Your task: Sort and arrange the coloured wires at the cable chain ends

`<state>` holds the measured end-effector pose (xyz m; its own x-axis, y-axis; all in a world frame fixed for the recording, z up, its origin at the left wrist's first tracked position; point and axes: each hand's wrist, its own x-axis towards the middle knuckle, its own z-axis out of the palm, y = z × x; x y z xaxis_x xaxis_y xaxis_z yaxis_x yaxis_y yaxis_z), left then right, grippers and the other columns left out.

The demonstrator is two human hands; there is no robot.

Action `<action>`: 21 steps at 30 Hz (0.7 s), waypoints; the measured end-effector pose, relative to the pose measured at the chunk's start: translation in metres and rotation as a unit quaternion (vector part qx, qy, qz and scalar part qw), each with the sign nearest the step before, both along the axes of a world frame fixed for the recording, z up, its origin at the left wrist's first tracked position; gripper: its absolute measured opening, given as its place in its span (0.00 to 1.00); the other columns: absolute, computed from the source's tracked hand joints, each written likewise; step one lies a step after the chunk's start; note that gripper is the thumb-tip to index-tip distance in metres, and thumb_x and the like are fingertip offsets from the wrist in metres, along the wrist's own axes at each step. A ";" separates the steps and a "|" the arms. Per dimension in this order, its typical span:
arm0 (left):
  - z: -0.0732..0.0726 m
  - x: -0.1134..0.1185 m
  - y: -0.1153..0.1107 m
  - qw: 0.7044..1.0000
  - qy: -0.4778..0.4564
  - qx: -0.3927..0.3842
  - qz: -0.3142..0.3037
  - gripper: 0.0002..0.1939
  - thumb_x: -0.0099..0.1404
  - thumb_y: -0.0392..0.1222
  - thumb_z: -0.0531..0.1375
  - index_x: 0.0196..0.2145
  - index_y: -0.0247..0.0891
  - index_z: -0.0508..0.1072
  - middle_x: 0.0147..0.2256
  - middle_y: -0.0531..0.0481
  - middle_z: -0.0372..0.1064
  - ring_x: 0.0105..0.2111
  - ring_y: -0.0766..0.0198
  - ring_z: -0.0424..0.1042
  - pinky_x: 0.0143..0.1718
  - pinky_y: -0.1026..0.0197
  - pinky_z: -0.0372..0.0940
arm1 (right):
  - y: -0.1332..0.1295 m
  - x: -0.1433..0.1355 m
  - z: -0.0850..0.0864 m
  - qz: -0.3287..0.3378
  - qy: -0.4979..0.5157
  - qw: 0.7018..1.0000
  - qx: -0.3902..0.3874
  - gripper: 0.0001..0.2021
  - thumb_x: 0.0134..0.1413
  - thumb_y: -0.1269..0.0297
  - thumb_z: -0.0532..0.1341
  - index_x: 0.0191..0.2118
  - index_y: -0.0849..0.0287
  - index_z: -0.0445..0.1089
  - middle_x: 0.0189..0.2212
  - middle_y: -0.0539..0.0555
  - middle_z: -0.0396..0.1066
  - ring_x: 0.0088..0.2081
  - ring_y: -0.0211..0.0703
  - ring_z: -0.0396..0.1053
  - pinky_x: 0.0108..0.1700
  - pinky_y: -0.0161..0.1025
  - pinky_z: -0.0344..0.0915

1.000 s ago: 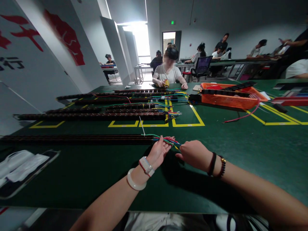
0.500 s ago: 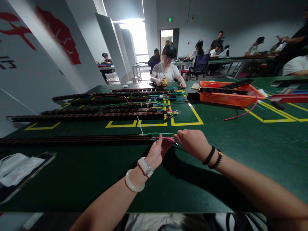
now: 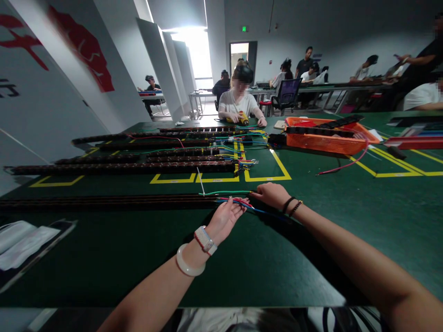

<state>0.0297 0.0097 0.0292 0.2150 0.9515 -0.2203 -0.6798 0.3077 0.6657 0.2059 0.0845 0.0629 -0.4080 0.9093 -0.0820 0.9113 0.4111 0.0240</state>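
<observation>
A long dark wire bundle [image 3: 138, 202] runs in from the left across the green table [image 3: 263, 272]. Red and blue wires [image 3: 249, 206] come out of its right end and lie across the fingers of my left hand [image 3: 226, 220], palm up, the thumb on them. My right hand [image 3: 272, 194] is closed on the end of a green wire [image 3: 224, 192], just right of my left fingertips. A white cable tie [image 3: 200, 181] stands up from the bundle near its right end.
More dark wire bundles [image 3: 131, 168] lie farther back over yellow tape outlines. An orange basket [image 3: 321, 143] stands at the back right. Across the table a person [image 3: 238, 99] has a yellow tool [image 3: 243, 119]. White cloth [image 3: 27, 244] lies at the left.
My right hand has shifted slightly up and its forearm is turned. My left fingers have spread more, and the blue wire now shows longer to the right.
</observation>
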 end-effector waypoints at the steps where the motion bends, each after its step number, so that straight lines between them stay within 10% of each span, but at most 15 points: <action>1: 0.000 0.000 0.000 1.000 0.000 -0.002 0.000 0.12 0.67 0.40 0.51 0.35 0.29 0.71 0.42 0.35 0.71 0.45 0.56 0.70 0.54 0.51 0.59 | 0.000 0.000 0.000 0.003 0.000 1.000 -0.014 0.26 0.58 0.43 0.47 0.32 0.59 0.73 0.31 0.57 0.73 0.32 0.43 0.70 0.28 0.33 0.55; 13: 0.008 0.001 -0.002 0.999 0.011 -0.042 0.025 0.10 0.67 0.38 0.52 0.35 0.31 0.70 0.39 0.39 0.72 0.42 0.59 0.72 0.53 0.52 0.61 | -0.020 -0.005 0.038 0.054 0.073 0.994 -0.059 0.30 0.59 0.42 0.43 0.29 0.59 0.73 0.24 0.54 0.71 0.23 0.36 0.63 0.23 0.33 0.47; 21: 0.007 0.002 -0.002 1.000 0.011 -0.014 0.010 0.12 0.67 0.36 0.50 0.33 0.29 0.72 0.36 0.40 0.73 0.40 0.60 0.72 0.52 0.54 0.62 | -0.045 -0.022 0.031 0.081 0.019 0.996 -0.030 0.23 0.60 0.50 0.46 0.36 0.55 0.75 0.31 0.57 0.74 0.29 0.42 0.70 0.28 0.33 0.55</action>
<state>0.0316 0.0077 0.0367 0.1911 0.9486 -0.2522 -0.6706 0.3138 0.6722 0.1840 0.0394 0.0938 -0.5526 0.8254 -0.1154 0.8328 0.5523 -0.0376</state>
